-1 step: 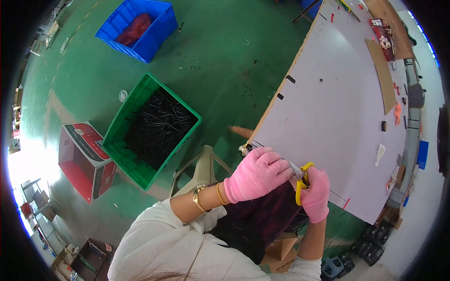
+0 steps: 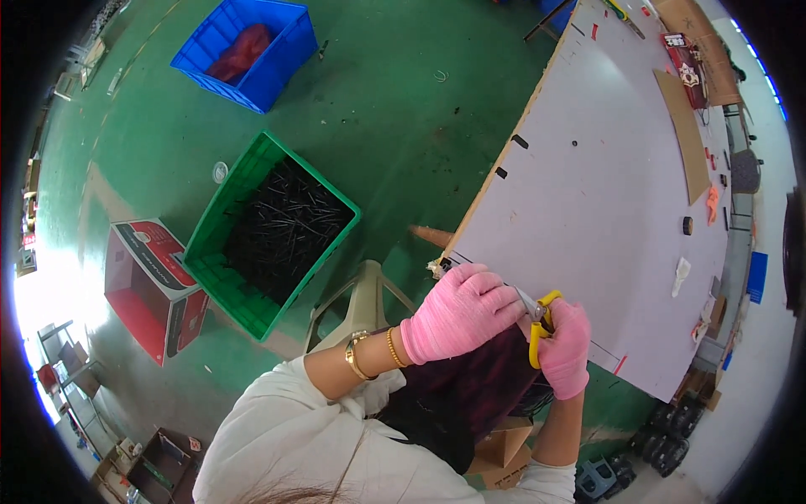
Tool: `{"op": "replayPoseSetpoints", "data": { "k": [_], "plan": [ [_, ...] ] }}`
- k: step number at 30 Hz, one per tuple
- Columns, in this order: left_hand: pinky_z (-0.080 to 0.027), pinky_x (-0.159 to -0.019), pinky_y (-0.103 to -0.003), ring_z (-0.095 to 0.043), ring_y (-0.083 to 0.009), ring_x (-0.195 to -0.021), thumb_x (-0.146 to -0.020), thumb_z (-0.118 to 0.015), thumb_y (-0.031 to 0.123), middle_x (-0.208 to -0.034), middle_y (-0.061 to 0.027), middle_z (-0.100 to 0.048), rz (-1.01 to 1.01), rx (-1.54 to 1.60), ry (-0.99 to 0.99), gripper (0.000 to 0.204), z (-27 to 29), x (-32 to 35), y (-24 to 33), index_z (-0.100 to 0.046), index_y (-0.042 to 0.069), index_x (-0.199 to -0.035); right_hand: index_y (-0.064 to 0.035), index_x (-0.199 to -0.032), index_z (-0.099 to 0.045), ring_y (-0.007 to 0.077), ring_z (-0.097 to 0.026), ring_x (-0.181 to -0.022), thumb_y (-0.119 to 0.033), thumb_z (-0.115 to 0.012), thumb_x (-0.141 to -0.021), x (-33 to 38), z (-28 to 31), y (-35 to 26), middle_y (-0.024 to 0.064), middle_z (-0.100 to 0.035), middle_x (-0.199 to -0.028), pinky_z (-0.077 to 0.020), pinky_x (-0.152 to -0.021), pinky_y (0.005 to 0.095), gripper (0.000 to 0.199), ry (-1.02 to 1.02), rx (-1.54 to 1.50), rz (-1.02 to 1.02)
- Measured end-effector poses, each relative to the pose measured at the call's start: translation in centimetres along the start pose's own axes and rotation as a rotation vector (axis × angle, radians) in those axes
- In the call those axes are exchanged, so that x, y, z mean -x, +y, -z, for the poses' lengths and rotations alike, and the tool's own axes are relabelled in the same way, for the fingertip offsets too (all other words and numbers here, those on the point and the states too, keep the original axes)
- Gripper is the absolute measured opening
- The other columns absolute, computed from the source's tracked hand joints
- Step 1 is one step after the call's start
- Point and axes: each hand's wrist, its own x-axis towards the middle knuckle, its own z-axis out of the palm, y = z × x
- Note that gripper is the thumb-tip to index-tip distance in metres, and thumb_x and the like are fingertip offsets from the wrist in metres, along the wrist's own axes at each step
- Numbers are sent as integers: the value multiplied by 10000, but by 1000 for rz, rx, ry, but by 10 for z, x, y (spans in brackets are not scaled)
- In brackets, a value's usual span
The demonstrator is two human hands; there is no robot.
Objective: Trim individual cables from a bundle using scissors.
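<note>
On the left, a red, white and black box (image 2: 155, 252) sits on the green floor. Next comes a blue bin (image 2: 290, 55) with a red bag (image 2: 242, 55) in it, then a green bin (image 2: 250, 168) full of thin black sticks (image 2: 285, 227). After a pale stool (image 2: 366, 298) comes the left hand (image 2: 463, 311), in a pink glove. Its fingers are bent, but I can't tell if they hold anything. The scissors (image 2: 536, 336) are just beside it, blades toward its fingers. The right hand (image 2: 565, 349), also in pink, grips their yellow handles, near the corner of a big white table (image 2: 588, 227).
</note>
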Motion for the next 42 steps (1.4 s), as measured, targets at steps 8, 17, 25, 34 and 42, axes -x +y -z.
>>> {"op": "replayPoseSetpoints", "data": {
  "k": [8, 17, 25, 34, 42],
  "plan": [
    [-457, -887, -375, -559, -178, -998, -659, -732, 256, -912, 72, -600, 3, -7, 3, 170, -2, 1, -1, -680, 236, -820, -52, -702, -513, 325, -461, -608, -178, -840, -683, -2, 2, -3, 123, -497, -639, -362, -594, 411, 351, -27, 9, 5],
    [-452, -879, -375, -566, -180, -977, -666, -733, 260, -917, 73, -603, -12, -31, 19, 181, 1, 1, -1, -695, 244, -843, -56, -709, -534, 356, -503, -595, -148, -792, -675, -1, 1, -3, 126, -541, -651, -384, -598, 414, 276, -15, 25, 19],
    [-434, -820, -382, -573, -197, -933, -690, -776, 189, -919, 78, -613, 176, 161, -85, 179, 13, -12, 7, -717, 241, -851, -58, -762, -579, 355, -550, -621, -209, -785, -729, 1, 9, 1, 136, -568, -663, -398, -610, 404, 257, -20, 11, 30],
    [-403, -815, -386, -554, -206, -901, -699, -773, 126, -908, 67, -609, 233, 150, -132, 218, 13, -16, 11, -732, 237, -882, 28, -814, -586, 336, -441, -568, -207, -789, -801, 11, 32, 14, 213, -505, -656, -428, -555, 365, 310, -112, -164, -303],
    [-409, -787, -390, -574, -219, -892, -706, -772, 145, -898, 55, -620, 216, 110, -128, 199, 13, -18, 15, -738, 223, -886, -3, -907, -630, 373, -598, -682, -254, -741, -822, 3, 33, 16, 190, -614, -745, -482, -616, 402, 288, -223, -13, -283]
  ]
}}
